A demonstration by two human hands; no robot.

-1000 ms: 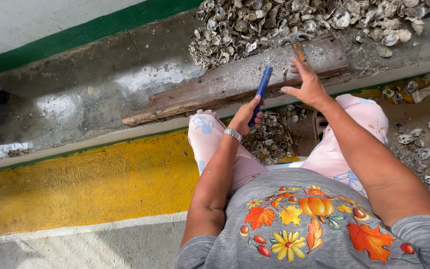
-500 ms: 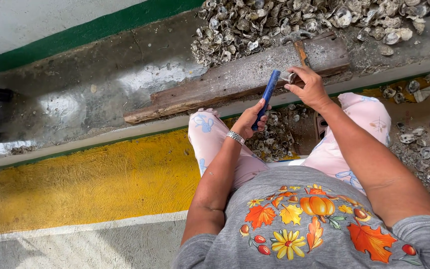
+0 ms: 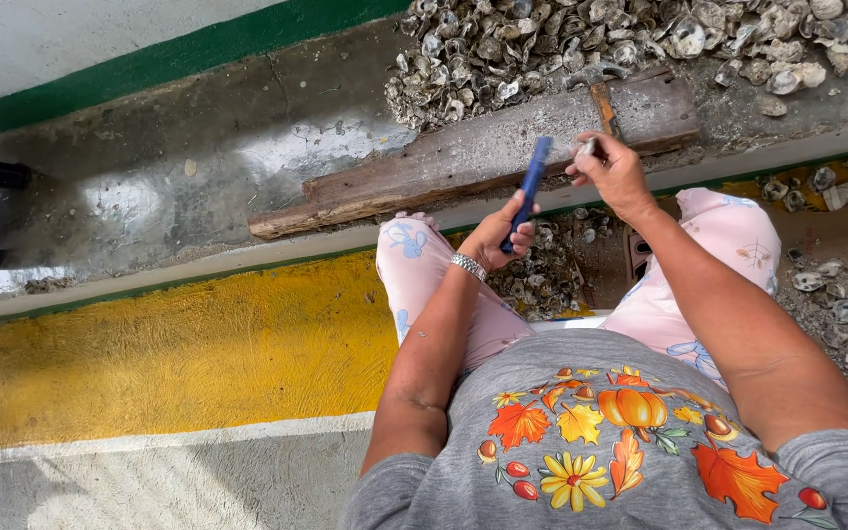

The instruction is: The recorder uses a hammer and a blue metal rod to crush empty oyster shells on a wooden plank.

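Left hand (image 3: 499, 228) clenched around a blue tool (image 3: 527, 190), gripping its lower end; the tool slants up and slightly right, its top end over the near edge of the wooden plank (image 3: 463, 162). A metal bracelet (image 3: 467, 266) sits on that wrist. Right hand (image 3: 612, 175) closed on a small pale shell (image 3: 586, 150), pinched at the fingertips just right of the tool's upper end; tool and shell near each other, contact not clear. Both hands hover over the near edge of the plank, which lies slantwise on wet concrete. A rusty strip (image 3: 603, 108) lies across the plank's right part, just beyond the right hand. Beyond the plank, a big heap of empty shells (image 3: 581, 44) spreads along the far side, some touching the plank's far edge. On the near side of the plank, between the person's knees in pink trousers (image 3: 424, 270), a smaller pile of shells (image 3: 542, 280) lies below the hands. More loose shells (image 3: 831, 294) are scattered to the right of the plank's near side. Left of the knees runs a yellow painted strip (image 3: 169, 344).
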